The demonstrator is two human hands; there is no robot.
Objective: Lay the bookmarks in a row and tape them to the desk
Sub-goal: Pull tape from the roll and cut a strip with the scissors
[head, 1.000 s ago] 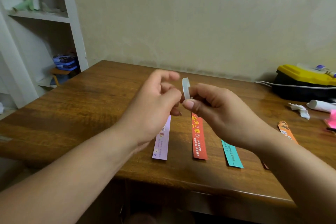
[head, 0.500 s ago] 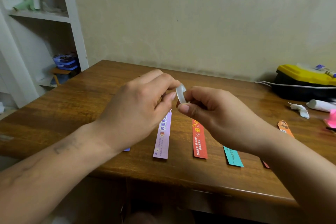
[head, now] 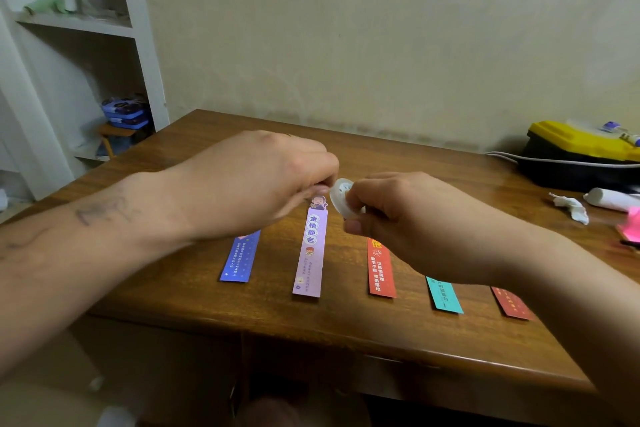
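Several bookmarks lie in a row near the front of the wooden desk (head: 207, 315): a blue one (head: 240, 258), a lilac one (head: 311, 253), a red one (head: 380, 270), a teal one (head: 444, 295) and a dark red one (head: 512, 303). My forearms hide the upper ends of most of them. My right hand (head: 408, 218) grips a small white roll of tape (head: 339, 196) above the lilac bookmark's top. My left hand (head: 263, 180) pinches at the roll's edge with thumb and fingertips; any tape strip between them is too small to make out.
At the right back stands a black case with a yellow lid (head: 581, 152) and a white cable (head: 554, 161). A crumpled tissue (head: 571, 206), a white tube (head: 613, 199) and a pink object (head: 630, 229) lie at the right edge. A white shelf unit (head: 138, 31) stands left.
Both hands have dropped lower toward the desk with the tape roll. The roll has turned so its flat face shows. The blue bookmark has come into view.
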